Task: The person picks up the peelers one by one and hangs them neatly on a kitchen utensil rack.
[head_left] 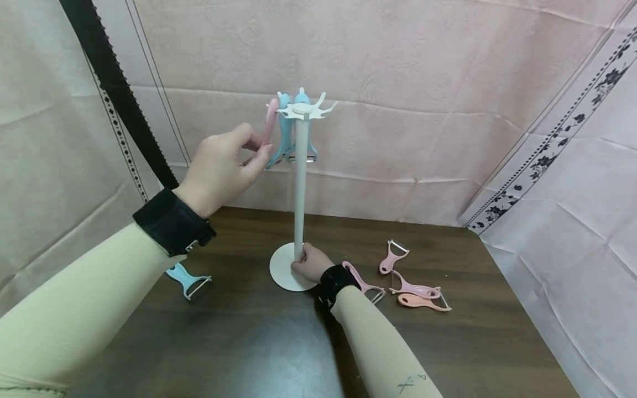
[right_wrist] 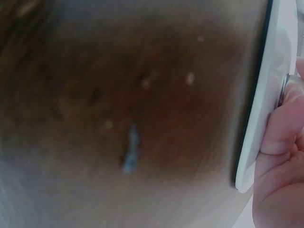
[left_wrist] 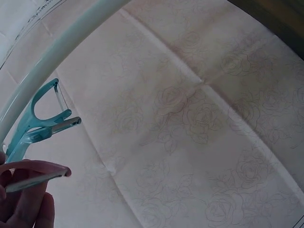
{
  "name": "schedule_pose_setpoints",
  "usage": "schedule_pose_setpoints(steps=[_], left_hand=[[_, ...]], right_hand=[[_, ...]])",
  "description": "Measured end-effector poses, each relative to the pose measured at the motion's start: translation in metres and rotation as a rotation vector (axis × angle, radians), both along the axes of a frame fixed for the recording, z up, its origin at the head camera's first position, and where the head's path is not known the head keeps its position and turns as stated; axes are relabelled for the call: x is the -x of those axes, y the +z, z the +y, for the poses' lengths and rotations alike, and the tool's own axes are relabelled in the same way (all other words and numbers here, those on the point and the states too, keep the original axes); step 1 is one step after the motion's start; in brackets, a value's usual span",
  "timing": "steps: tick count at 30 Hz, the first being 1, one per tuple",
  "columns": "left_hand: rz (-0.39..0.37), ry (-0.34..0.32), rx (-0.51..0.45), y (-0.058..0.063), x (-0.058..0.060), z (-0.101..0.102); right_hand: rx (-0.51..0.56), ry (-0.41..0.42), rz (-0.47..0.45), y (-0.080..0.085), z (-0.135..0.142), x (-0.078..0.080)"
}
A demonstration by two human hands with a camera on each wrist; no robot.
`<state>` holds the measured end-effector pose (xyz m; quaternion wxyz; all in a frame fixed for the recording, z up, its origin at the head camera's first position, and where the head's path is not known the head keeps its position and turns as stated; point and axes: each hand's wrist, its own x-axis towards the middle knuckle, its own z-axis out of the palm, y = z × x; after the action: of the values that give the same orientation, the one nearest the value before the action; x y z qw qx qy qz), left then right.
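Observation:
A white stand point(head_left: 301, 193) with a ring of hooks point(head_left: 307, 110) at its top rises from a round base point(head_left: 285, 271). Between thumb and fingers, my left hand point(head_left: 221, 163) pinches a pink peeler point(head_left: 270, 121), its handle end up beside the left hooks. The left wrist view shows this pink peeler point(left_wrist: 47, 167) edge-on, its blade end pointing away from the fingers. Two blue peelers point(head_left: 286, 126) hang from hooks at the back, blades down, partly behind the pole. Down at the foot of the pole, my right hand point(head_left: 313, 263) grips it just above the base.
Right of the right hand lie several pink peelers point(head_left: 393, 260) and an orange-pink peeler point(head_left: 420, 301), some overlapping. A blue peeler point(head_left: 186, 279) lies at left, partly behind the left forearm. Patterned cloth point(head_left: 388, 166) hangs behind the dark wooden table point(head_left: 249, 331).

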<state>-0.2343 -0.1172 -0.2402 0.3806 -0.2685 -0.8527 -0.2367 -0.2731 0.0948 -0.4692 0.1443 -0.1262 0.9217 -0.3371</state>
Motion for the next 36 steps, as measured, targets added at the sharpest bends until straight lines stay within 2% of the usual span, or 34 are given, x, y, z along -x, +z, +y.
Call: schedule_pose_setpoints(steps=[6, 13, 16, 19, 21, 23, 28, 32, 36], left_hand=[[0.037, -0.042, -0.025, -0.005, 0.001, -0.002], [-0.001, -0.061, -0.03, -0.01, -0.005, -0.01], [-0.029, -0.039, -0.026, -0.015, -0.009, -0.019], [-0.064, 0.016, -0.011, -0.025, -0.011, -0.032], [-0.132, 0.058, 0.015, -0.033, -0.011, -0.042], [-0.236, 0.092, 0.059, -0.041, -0.01, -0.054], [-0.606, 0.165, 0.247, -0.062, -0.003, -0.082], [-0.858, 0.196, 0.378, -0.081, 0.004, -0.103], [-1.022, 0.215, 0.451, -0.101, 0.007, -0.12]], right_hand=[[0.001, -0.006, -0.006, -0.002, 0.0, 0.001], [0.018, -0.013, -0.016, -0.005, -0.001, 0.003], [0.009, -0.013, -0.01, -0.009, 0.0, 0.006], [0.003, -0.017, -0.007, -0.013, 0.0, 0.009], [0.012, -0.017, -0.008, -0.014, 0.0, 0.01], [0.015, -0.019, -0.01, -0.015, -0.001, 0.01], [0.018, -0.028, -0.018, -0.015, -0.001, 0.011], [0.018, -0.033, -0.024, -0.012, -0.002, 0.009], [0.017, -0.031, -0.028, -0.009, -0.002, 0.006]])
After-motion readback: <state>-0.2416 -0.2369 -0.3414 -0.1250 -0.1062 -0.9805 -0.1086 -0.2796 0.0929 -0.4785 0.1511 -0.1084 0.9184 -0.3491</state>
